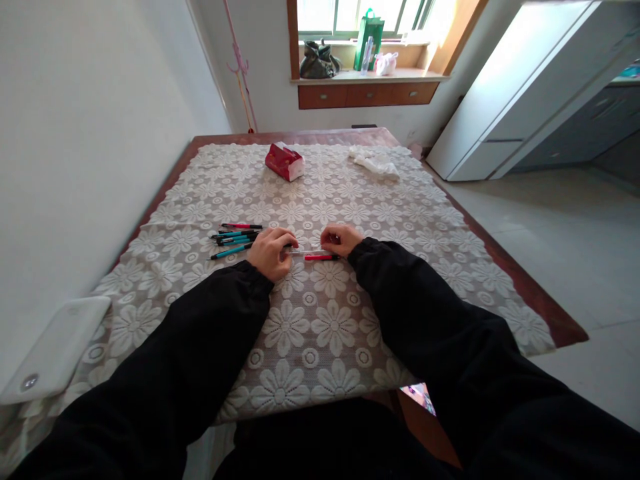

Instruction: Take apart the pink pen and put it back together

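Item: red pen, lying crosswise on the lace-covered tabletop, with a clear slender part continuing from its 9 o'clock end.
Left hand: grip curled shut on the clear part's 9 o'clock end.
Right hand: fingertips pinching the pen at its 3 o'clock end.
Loose pens: teal and red, heaped at 9 o'clock of the left hand, just beside it.
Also present: red tissue pack at 12 o'clock; crumpled white cloth at 1 o'clock; white tray at 8 o'clock.
Step judged: fitting or parting pen pieces. Next move called for a straight, aligned pull or push along the barrel.
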Available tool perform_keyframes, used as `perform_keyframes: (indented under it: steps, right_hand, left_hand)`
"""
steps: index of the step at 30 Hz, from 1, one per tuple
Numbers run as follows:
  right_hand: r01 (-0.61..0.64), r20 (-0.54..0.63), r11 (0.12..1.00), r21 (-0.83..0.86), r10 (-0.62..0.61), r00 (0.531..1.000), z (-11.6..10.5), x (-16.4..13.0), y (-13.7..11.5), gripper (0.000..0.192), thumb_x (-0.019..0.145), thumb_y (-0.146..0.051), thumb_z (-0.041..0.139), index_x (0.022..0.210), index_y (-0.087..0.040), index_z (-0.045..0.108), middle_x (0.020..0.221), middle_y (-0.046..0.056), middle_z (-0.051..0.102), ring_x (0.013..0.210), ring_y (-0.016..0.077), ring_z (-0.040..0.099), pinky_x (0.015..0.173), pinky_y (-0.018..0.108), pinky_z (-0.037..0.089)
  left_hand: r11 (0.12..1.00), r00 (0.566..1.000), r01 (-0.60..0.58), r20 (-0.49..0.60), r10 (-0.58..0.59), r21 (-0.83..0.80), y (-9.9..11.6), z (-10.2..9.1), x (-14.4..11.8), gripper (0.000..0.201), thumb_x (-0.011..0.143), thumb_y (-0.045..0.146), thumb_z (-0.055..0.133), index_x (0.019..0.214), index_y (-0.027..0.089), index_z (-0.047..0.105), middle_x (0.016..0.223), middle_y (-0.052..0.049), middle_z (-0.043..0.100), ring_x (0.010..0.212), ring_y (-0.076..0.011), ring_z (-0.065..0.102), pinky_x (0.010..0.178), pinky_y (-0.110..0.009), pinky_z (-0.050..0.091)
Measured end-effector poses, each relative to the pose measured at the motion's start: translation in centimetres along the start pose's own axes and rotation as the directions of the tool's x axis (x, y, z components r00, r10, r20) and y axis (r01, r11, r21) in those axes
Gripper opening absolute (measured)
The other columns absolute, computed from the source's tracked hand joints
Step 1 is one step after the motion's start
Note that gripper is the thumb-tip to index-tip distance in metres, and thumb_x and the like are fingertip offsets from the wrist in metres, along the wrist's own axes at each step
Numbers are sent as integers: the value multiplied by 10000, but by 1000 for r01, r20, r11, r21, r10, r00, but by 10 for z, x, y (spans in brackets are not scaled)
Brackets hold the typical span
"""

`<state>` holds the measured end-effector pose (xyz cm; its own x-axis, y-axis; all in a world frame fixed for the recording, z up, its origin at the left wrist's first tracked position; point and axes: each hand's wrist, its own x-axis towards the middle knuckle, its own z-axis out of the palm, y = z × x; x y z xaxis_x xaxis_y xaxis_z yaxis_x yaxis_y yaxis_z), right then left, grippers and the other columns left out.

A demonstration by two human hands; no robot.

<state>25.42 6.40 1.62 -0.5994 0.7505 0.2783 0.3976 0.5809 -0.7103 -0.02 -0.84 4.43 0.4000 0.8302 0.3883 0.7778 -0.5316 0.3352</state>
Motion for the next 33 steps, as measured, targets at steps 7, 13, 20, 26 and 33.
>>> perform_keyframes:
  steps: [7,13,20,26,33]
  right_hand:
    - [5,-37,999,-31,-6,999,-1,-1,-8,92,831,-235,613,843,-164,670,699,-30,586,615,88,463,628,229,376]
    - [72,115,990,-123,-58,992,-2,-1,-12,118,846,-296,710,858,-179,712,814,-7,617,680,98,496,667,235,380]
    - [94,179,973,-212,-56,982,-11,1,-6,61,852,-235,664,849,-180,691,869,17,616,753,129,518,700,259,378]
    - [45,147,956,-291,-2,989,-22,0,6,72,813,-152,589,838,-191,644,882,33,617,801,161,528,740,284,393]
    - [69,119,931,-359,-28,992,-14,-4,-3,56,846,-206,606,881,-189,646,930,61,647,859,189,542,766,300,394]
  left_hand:
    - [999,1000,-5,26,4,46,-1,1,0,383,747,124,567,1067,231,749,1241,-66,694,1182,-296,592,1071,-497,445]
    - [998,1000,-7,9,6,55,-4,4,0,265,774,170,590,951,231,778,1200,-54,714,1098,-281,622,1033,-474,480]
    - [998,999,24,-27,-22,56,-4,4,0,147,811,268,637,866,229,768,1138,-53,735,1081,-289,630,1006,-467,498]
    - [999,1000,25,-17,-24,47,-5,6,1,164,855,345,648,868,231,765,1135,-61,739,1081,-293,626,1011,-477,489]
    - [999,999,-31,-10,31,20,-6,7,2,197,893,338,612,935,219,763,1125,-72,740,1089,-283,617,1042,-476,471]
